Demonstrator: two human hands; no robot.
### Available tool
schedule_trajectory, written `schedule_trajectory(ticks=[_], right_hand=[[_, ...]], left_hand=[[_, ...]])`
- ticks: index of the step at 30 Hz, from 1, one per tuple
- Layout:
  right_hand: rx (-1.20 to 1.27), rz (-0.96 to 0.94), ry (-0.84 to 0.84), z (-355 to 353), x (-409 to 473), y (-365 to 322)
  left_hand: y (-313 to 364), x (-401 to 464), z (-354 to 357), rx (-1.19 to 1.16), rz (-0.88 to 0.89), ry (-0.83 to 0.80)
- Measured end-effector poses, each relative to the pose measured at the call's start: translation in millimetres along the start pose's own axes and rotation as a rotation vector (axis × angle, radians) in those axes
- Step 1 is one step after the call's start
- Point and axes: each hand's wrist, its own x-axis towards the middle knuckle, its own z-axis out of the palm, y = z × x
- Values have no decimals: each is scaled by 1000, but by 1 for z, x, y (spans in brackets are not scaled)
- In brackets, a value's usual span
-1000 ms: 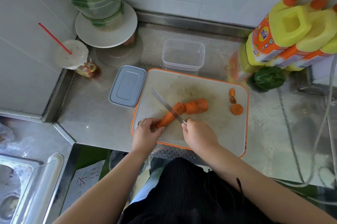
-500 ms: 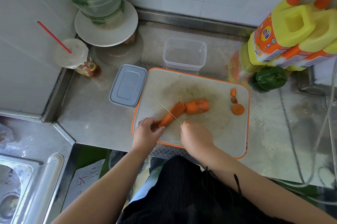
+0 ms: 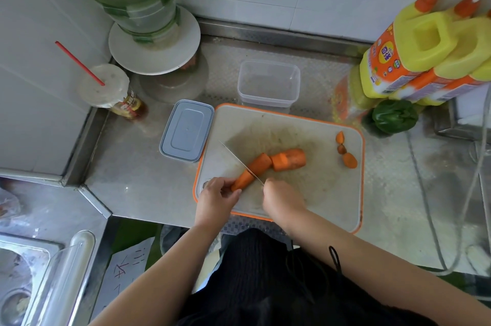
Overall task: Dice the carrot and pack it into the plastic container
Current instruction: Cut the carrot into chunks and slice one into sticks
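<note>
The left hand (image 3: 216, 195) pinches the carrot (image 3: 253, 170) tip; the right hand (image 3: 281, 199) grips the knife (image 3: 240, 162), blade crossing the carrot just beyond the left fingers. The carrot's long axis runs away rightward; the plastic container (image 3: 268, 85) sits well beyond.

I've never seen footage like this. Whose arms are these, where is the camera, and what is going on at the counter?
No machine: a person wears a camera on the head, looking down at both arms. The left hand pinches the tapered orange carrot on the white, orange-rimmed cutting board. The right hand grips a thin steel knife slicing it. A thicker cut carrot piece and small carrot slices lie nearby. Behind stands an empty clear plastic container, its grey lid beside the board.
</note>
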Motion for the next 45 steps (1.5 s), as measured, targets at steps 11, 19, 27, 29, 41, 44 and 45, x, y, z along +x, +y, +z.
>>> schedule_trajectory(ticks=[11,19,27,29,41,44,45], right_hand=[[228,-128,298,-20,-20,21],[491,8,445,-26,-17,69],[626,157,503,-25,-19,96],[643,167,505,-27,-19,99],[762,140,403,-31,-14,115],[748,117,361,-24,-12,110],[744,114,351,-23,-11,108]], left_hand=[[12,27,-26,-105,-106,218],[28,65,-13,337,-55,71],[104,62,46,780,541,-202],[118,66,64,873,530,-321],[124,103,5,207,148,209],[109,117,-10,295,58,140],[105,120,-11,305,67,119]])
